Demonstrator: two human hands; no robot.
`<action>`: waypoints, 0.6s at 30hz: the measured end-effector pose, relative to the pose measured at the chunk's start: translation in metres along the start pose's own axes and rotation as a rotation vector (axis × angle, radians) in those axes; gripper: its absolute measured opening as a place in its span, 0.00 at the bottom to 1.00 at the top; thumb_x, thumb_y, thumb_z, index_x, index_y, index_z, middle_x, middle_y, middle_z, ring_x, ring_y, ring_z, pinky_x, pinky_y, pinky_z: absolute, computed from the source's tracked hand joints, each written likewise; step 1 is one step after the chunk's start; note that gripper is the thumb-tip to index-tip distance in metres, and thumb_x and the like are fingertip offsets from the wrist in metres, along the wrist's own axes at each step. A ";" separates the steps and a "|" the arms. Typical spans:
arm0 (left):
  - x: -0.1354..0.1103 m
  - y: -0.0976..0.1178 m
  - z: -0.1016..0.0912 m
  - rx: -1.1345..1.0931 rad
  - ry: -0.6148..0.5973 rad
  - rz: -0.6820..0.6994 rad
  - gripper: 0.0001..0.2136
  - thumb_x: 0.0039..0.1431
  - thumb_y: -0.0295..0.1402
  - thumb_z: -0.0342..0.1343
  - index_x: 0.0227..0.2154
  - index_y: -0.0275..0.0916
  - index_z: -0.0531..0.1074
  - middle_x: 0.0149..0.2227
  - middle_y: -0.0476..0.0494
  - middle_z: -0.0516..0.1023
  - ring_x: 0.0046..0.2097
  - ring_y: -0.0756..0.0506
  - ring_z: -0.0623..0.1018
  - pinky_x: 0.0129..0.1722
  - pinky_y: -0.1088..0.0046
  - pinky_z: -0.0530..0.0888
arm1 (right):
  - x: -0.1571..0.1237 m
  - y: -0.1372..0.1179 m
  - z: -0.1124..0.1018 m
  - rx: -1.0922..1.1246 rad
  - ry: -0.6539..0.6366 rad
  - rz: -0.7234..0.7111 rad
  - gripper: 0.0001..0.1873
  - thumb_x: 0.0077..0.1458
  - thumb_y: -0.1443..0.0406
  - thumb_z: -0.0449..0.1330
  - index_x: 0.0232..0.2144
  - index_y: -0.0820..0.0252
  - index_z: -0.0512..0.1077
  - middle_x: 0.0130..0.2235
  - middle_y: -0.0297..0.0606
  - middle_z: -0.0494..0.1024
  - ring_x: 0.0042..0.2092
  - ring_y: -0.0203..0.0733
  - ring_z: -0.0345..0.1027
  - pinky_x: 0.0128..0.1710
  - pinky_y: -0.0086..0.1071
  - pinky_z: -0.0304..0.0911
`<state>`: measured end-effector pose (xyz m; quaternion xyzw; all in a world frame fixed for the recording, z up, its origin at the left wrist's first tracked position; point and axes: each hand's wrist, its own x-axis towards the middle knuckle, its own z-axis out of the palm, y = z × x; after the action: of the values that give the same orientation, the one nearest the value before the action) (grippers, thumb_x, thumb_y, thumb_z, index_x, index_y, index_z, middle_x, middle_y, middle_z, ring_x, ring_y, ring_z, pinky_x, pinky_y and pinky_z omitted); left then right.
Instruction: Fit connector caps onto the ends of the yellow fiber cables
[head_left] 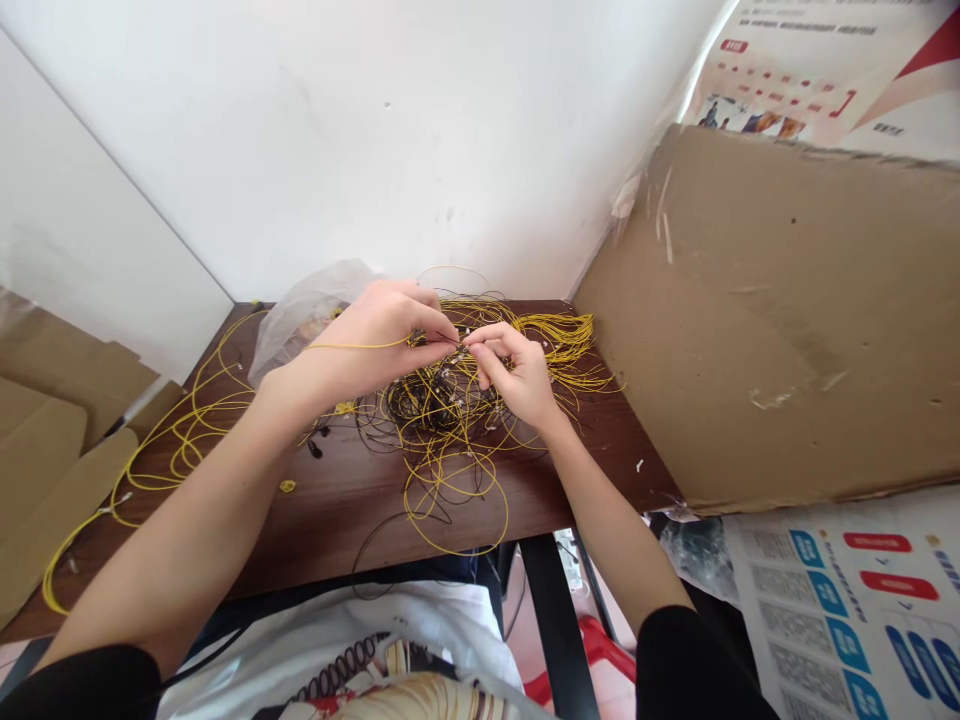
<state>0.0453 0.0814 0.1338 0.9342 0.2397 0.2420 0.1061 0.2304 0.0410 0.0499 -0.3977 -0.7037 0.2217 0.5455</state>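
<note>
My left hand (397,325) pinches thin wire ends between thumb and fingers, above a tangle of yellow and black wires (442,400). A yellow wire (352,346) runs across this hand. Close beside it, my right hand (514,370) has thumb and forefinger pressed together at the same spot, on a small piece at the wire ends. That piece is too small to make out. The tangle lies on a dark brown table (322,530), and some yellow loops hang toward its front edge. Small white connectors show among the wires.
A bundle of yellow wires (566,340) lies at the back right. Behind my left hand is a clear plastic bag (300,310). Coiled yellow wire (187,450) spreads at the left. A cardboard panel (780,330) borders the right side, and a white wall (405,150) the back.
</note>
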 end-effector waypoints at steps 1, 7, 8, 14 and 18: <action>0.000 0.001 0.000 -0.004 0.001 0.002 0.13 0.59 0.40 0.52 0.31 0.39 0.79 0.28 0.43 0.75 0.34 0.47 0.71 0.36 0.70 0.67 | 0.000 0.000 0.000 -0.007 0.002 0.002 0.06 0.61 0.63 0.54 0.37 0.57 0.69 0.17 0.24 0.67 0.22 0.30 0.63 0.30 0.30 0.60; 0.007 0.007 0.000 -0.025 0.018 0.006 0.12 0.58 0.39 0.53 0.29 0.39 0.79 0.27 0.44 0.74 0.32 0.49 0.71 0.33 0.72 0.66 | 0.000 0.001 0.000 -0.054 0.024 0.011 0.07 0.60 0.61 0.55 0.36 0.57 0.69 0.17 0.25 0.69 0.23 0.31 0.65 0.31 0.31 0.60; 0.008 0.007 0.000 -0.022 0.024 -0.001 0.12 0.58 0.39 0.53 0.29 0.39 0.79 0.27 0.44 0.73 0.31 0.49 0.71 0.32 0.72 0.66 | 0.000 0.001 0.000 -0.067 0.031 0.017 0.07 0.59 0.61 0.55 0.36 0.57 0.69 0.17 0.25 0.69 0.23 0.31 0.65 0.32 0.32 0.60; 0.013 0.009 0.000 -0.007 0.038 -0.029 0.10 0.56 0.37 0.55 0.30 0.39 0.79 0.27 0.45 0.73 0.30 0.50 0.70 0.31 0.73 0.65 | 0.000 0.005 0.001 -0.040 0.029 -0.006 0.08 0.61 0.60 0.52 0.35 0.57 0.69 0.20 0.27 0.70 0.25 0.32 0.67 0.33 0.32 0.61; 0.013 0.009 -0.001 -0.010 0.069 -0.038 0.10 0.56 0.37 0.56 0.30 0.39 0.79 0.26 0.46 0.74 0.29 0.50 0.70 0.30 0.73 0.65 | 0.000 0.008 0.000 0.036 0.048 -0.042 0.08 0.61 0.63 0.52 0.38 0.57 0.70 0.23 0.28 0.71 0.28 0.32 0.67 0.34 0.32 0.63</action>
<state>0.0587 0.0805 0.1429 0.9201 0.2597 0.2731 0.1071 0.2334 0.0459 0.0440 -0.3783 -0.6945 0.2131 0.5737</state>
